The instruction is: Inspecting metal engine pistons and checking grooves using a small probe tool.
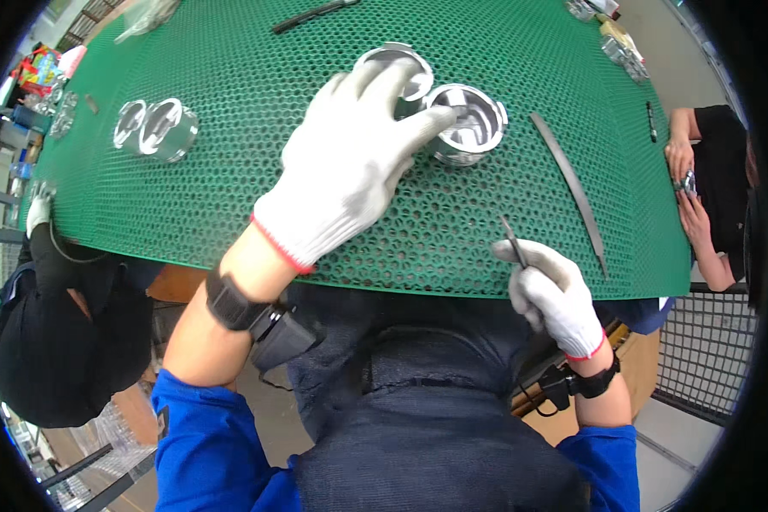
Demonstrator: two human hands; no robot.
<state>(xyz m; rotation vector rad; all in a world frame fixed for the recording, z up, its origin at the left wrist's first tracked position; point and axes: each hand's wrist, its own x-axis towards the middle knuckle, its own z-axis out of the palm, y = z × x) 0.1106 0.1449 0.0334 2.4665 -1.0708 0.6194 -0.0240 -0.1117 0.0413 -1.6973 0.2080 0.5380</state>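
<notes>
Two silvery metal pistons stand close together at the middle of the green mat (256,77), open ends up. My left hand (350,154), in a white knit glove, reaches over them. Its fingers lie over the rim of the farther piston (414,85), and its thumb crosses the rim of the right piston (486,136). The glove partly hides the farther one. Near the mat's front edge, my gloved right hand (555,290) is closed round a thin pointed metal tool (510,232), tip up and away from me. A long grey file (572,183) lies right of the pistons.
Another pair of pistons (169,132) stands at the left. A black-handled tool (311,15) and a plastic bag (149,15) lie at the far side. More metal parts (627,55) sit far right. One co-worker's hands (687,183) hold a small part; a gloved hand (39,209) rests far left.
</notes>
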